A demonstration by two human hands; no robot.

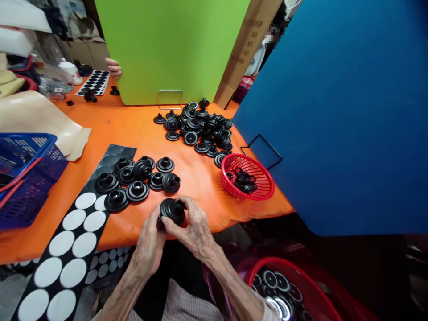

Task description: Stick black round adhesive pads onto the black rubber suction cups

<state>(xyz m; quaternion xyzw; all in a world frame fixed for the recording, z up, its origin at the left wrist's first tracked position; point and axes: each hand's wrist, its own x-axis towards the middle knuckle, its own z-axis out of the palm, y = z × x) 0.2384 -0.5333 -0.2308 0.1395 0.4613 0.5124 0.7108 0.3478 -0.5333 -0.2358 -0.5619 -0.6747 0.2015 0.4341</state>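
A round black stepped part point(172, 211), like a small suction-cup base, is held between both hands at the table's front edge. My left hand point(151, 240) grips its left side, while my right hand point(195, 225) closes on it from the right with thumb in front. The underside of the part is hidden. Just beyond my hands stands a group of similar black parts point(137, 190) with raised hollow necks. Some of them rest on a black strip of round stickers point(83, 244), which hangs over the table edge on the left.
A larger heap of black parts point(200, 127) lies before a green board point(174, 49). A red basket point(247, 176) with small black rings stands right, near a blue panel point(334, 111). A blue crate point(30, 178) sits left. Another person's hand point(114, 68) holds the green board. Below right is a red tub point(301, 285).
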